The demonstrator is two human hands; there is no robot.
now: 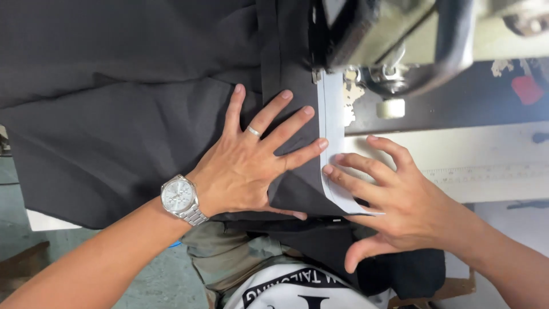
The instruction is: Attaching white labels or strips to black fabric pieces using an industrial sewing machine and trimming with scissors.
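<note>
Left hand (251, 166) lay flat with fingers spread wide on the dark cloth (126, 114), apparently to keep the piece smooth and steady. Wore a silver watch (180, 197) at the wrist and a ring (253, 131) on one finger. Right hand (394, 200) rested with loosely bent fingers, tips pressing the white strip (333, 126) at the cloth's edge, likely to keep the edges lined up. Gripped nothing in either hand. Cloth stretched across the table (497, 154), its edge running up under the sewing machine (400, 40). Needle itself hidden from view.
</note>
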